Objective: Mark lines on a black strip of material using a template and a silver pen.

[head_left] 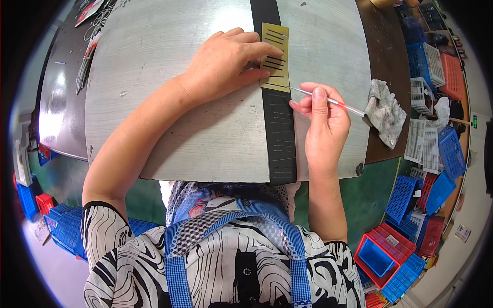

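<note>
A long black strip [280, 138] lies lengthwise across the grey board, with thin pale lines marked on its near part. On top of it rests a yellowish template [278, 72] with several dark slots. My left hand [226, 56] presses the template down, index finger and thumb spread apart on its surface. In my right hand [326, 110] is a slim pen [336, 102] with a clear, partly red barrel. Its tip meets the template's near right corner, beside the strip.
The grey board [195, 143] sits on a dark table. A crumpled, stained cloth [386, 113] lies at its right. Several pens [84, 64] are bunched at the far left. Blue, red and white plastic baskets [403, 195] are stacked along the right side.
</note>
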Available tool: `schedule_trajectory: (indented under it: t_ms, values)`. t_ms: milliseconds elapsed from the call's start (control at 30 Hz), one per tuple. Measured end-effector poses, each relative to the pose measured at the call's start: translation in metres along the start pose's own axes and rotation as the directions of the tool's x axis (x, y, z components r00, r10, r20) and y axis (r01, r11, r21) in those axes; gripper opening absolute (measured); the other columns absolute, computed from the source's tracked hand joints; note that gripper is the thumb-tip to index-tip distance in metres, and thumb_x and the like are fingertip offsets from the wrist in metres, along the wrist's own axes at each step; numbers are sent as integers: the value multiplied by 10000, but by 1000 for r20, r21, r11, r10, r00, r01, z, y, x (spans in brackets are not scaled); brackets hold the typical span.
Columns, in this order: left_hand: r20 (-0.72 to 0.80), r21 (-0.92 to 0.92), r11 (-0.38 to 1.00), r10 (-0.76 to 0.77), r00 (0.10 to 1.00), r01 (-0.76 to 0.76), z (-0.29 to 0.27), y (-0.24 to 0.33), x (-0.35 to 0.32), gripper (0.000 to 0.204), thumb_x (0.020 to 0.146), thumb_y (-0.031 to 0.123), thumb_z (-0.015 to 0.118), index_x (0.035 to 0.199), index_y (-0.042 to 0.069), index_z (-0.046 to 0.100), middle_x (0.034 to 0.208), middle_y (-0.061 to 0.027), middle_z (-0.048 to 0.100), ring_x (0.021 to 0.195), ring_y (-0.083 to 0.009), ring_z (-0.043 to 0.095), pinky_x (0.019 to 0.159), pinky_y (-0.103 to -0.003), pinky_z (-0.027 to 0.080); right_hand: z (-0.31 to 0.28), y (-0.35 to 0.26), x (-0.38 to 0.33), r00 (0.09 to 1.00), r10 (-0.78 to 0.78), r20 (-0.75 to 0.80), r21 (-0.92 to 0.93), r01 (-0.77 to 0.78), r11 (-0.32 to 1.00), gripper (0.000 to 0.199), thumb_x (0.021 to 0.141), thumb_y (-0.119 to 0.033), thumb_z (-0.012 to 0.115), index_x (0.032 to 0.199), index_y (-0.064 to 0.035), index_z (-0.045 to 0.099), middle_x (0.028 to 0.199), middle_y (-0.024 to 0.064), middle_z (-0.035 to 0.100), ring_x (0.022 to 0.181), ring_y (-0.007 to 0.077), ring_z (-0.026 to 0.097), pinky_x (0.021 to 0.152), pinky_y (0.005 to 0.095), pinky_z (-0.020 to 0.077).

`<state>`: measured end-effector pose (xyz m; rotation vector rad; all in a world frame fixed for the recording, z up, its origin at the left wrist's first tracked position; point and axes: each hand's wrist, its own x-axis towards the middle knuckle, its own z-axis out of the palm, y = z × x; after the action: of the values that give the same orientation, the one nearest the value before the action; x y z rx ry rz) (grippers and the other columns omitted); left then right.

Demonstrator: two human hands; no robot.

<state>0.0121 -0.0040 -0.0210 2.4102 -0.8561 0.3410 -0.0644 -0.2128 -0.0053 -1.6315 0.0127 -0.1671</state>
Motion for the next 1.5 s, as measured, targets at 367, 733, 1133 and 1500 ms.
schedule_trajectory:
  t_ms: [367,733,1133,1500]
  values:
    - [35,46,999,-9,999,8,3,2,0,357,857,235,761,1211,199,733,985,-39,631,994,-236,610,914,-405,469,9,4,5,972,-171,160,-405,223,887,239,1050,-178,577,983,10,708,849,98,687,683,161,641,667,289,506]
    - [11,34,999,32,999,-32,8,-1,-3,356,835,262,775,1170,156,721,1335,-79,592,1220,-284,563,1086,-422,452,14,-9,23,954,-206,217,-572,296,765,246,1044,-184,561,939,-20,711,840,126,692,687,259,667,647,369,510]
    - [2,-5,999,-40,999,40,8,0,-1,677,793,320,819,1368,94,541,1301,-102,612,1193,-315,580,1097,-425,442,19,-8,40,931,-208,299,-573,349,741,245,1045,-188,552,969,-28,721,910,144,719,740,319,682,693,399,525]
    - [-7,-16,999,-41,999,41,6,1,0,718,771,324,835,1372,76,531,1260,-130,623,1185,-318,586,1108,-423,428,10,-5,55,906,-293,305,-726,420,544,258,1047,-206,545,939,-37,707,812,126,708,723,297,684,686,406,521]
